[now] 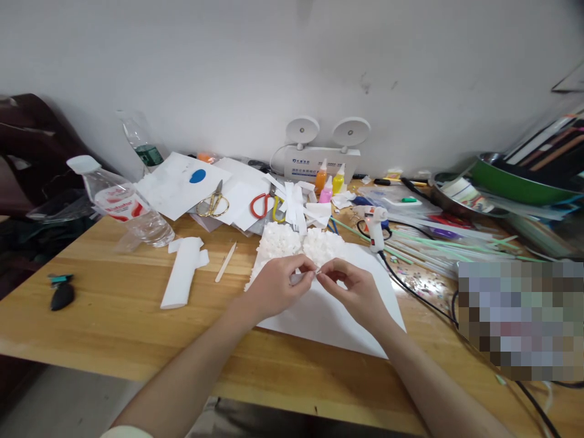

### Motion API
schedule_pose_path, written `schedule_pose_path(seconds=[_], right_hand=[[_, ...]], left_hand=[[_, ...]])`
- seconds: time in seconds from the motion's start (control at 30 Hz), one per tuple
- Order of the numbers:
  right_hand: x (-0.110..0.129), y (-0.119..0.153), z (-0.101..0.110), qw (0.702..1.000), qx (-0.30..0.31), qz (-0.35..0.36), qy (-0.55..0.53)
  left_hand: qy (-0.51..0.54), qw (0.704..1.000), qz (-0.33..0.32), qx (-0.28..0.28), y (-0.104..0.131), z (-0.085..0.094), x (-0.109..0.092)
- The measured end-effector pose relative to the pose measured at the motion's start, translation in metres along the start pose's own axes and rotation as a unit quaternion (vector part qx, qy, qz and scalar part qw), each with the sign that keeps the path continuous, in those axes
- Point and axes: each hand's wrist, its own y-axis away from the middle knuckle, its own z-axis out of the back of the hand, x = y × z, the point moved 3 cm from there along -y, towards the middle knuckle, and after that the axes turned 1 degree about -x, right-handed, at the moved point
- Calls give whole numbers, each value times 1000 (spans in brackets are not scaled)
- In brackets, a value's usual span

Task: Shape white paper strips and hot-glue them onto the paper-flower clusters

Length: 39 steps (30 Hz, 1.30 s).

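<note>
Tabletop (128, 292) beneath, the white scrap's (318, 271) axis is unclear.

Wall (205, 67): plain, off-white to pale grey, spanning 10 to 2 o'clock; dark scuffs (365, 83) at 1
Twin-head emergency light (314, 152): white, against the wall, between 12 and 1
Table (114, 292): glossy wood-grain top, front edge running from 9 to 6
Chair (31, 134): dark maroon, between 9 and 10
Floor (64, 401): grey, at 8
Light: soft, with glare on the tabletop between 3 and 4
</note>
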Motion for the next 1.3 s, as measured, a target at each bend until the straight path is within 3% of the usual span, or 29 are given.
schedule_pose_path(seconds=[0.97,1.3], right_hand=[[6,1,0,997,-36,46,41],[-2,-1,-2,1000,7,-20,-21]], left_hand=[[-3,1000,6,9,1,0,2],[9,1000,2,8,0,3,0]])
